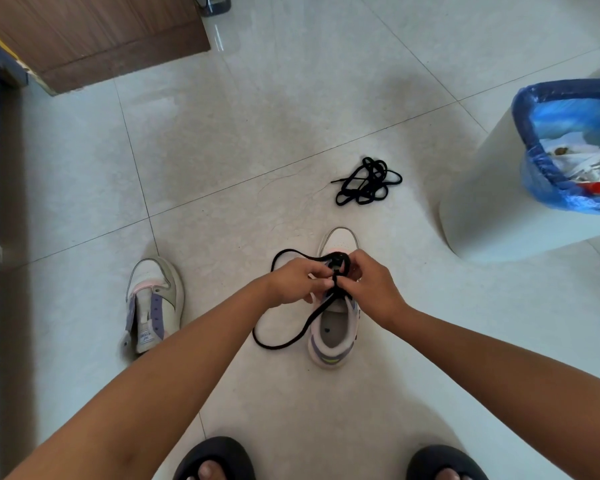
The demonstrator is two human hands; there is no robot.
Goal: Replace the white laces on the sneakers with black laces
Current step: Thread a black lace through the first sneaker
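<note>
Here both the left hand and right hand pinch the black lace over the sneaker. Its toe points away, heel toward the person.

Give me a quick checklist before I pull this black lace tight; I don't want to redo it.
1. Both hands on the lace: left hand and right hand pinch the black lace over the sneaker: ok.
2. Grip firm: cannot tell.
3. Eyelets threaded evenly: hidden by fingers, cannot tell.
4. Loose tail free: it loops on the floor, unsnagged: ok.
5. Other sneaker laced: not ok.
6. Spare black lace ready on floor: ok.
</note>
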